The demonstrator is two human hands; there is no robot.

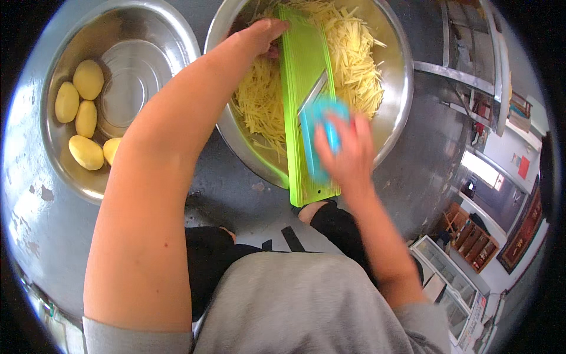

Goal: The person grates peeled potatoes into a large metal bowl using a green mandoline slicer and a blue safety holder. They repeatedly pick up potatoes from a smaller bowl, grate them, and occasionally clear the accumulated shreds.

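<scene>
A green plastic mandoline slicer (305,57) leans across a steel bowl (398,84), its lower end sticking out over the near rim. My left hand (267,35) grips the slicer's upper left edge; some of its fingers are hidden behind the board. In my right hand (349,150) is a blue plastic food holder (316,150), blurred, resting on the slicer just below the slanted metal blade (314,93). Whether a potato sits under the holder cannot be seen. Shredded potato (353,57) lies heaped in the bowl on both sides of the board.
To the left stands a second steel basin (185,40) with several peeled potatoes (88,79), partly covered by my left forearm. Both vessels are on a grey, scuffed floor (247,199). Far right are a metal-framed rack (455,73), a wooden shelf unit (475,243) and a glass-topped chest freezer (451,283).
</scene>
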